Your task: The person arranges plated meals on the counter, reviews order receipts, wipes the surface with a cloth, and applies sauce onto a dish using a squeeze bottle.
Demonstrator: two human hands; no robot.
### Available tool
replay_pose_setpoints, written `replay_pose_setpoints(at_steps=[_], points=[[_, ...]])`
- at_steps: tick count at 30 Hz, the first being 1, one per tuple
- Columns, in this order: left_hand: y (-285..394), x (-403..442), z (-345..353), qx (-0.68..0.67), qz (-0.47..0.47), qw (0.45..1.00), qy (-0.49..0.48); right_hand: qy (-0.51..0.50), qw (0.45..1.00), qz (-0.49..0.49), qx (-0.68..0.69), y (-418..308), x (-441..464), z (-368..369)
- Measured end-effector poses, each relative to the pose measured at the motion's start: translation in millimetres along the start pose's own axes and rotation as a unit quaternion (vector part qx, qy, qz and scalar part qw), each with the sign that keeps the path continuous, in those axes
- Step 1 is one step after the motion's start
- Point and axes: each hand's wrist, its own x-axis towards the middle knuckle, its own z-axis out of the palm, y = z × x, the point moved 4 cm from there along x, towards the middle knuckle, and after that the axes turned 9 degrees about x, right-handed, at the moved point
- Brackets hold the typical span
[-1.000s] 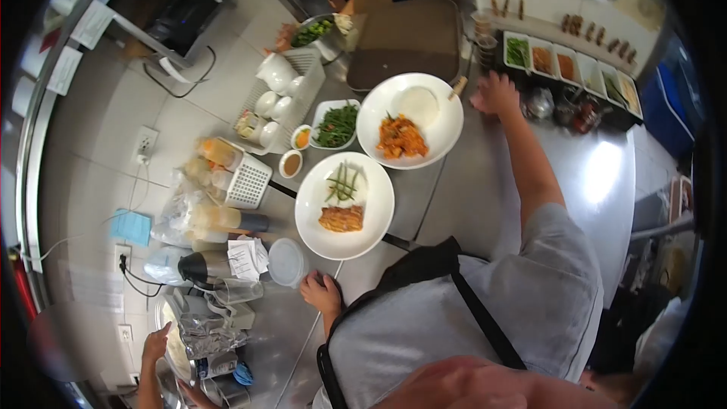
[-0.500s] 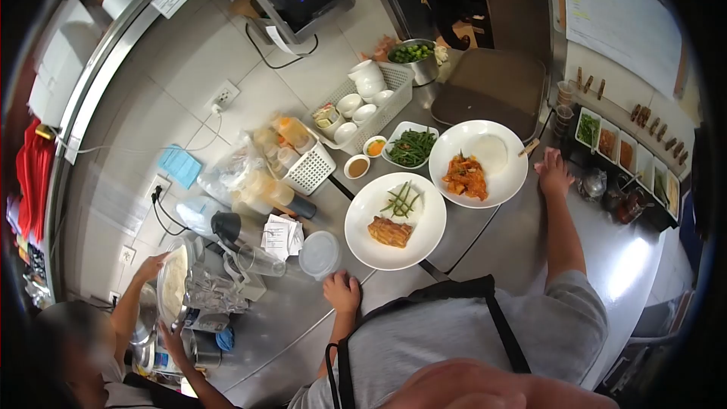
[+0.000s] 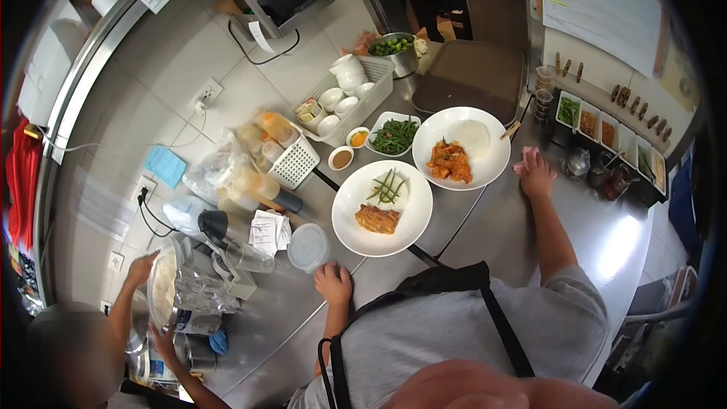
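Note:
My left hand (image 3: 333, 283) rests on the steel counter with its fingers laid out and nothing in it, beside a round clear lid or tub (image 3: 308, 248). On the right, my right hand (image 3: 538, 176) presses a pink cloth (image 3: 525, 167) against the counter. Between my hands stands a white plate (image 3: 351, 232) with a browned fillet (image 3: 377, 219) and green beans (image 3: 388, 187) crossed over rice. Behind it, a second white plate (image 3: 491, 170) bears an orange-red stew (image 3: 449, 164) and a mound of rice (image 3: 471, 139). A wooden clip (image 3: 510, 130) is on its rim.
A bowl of green beans (image 3: 395, 136) and a cup of brown sauce (image 3: 341, 157) stand behind the plates. A condiment rack (image 3: 598, 130) is at right, a brown tray (image 3: 473, 79) at back. At left, a co-worker's hands (image 3: 144, 266) hold a large container (image 3: 161, 288).
The whole view has shifted a little, so the counter and plates appear further left and up. Both my hands stay in place on the counter.

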Motion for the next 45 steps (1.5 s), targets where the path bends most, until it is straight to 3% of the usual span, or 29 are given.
replay_pose_setpoints(at_steps=[23,38,45], points=[[-2,1,1,-0.012,-0.017,1.0,-0.007,-0.033,0.999,-0.012,0.0,-20,-18,-19],[-1,1,0,-0.008,-0.017,1.0,-0.008,0.015,0.998,-0.056,0.004,-4,-14,-1],[-1,3,0,-0.023,-0.012,1.0,0.011,0.001,1.0,-0.013,-0.01,-9,-15,-8]])
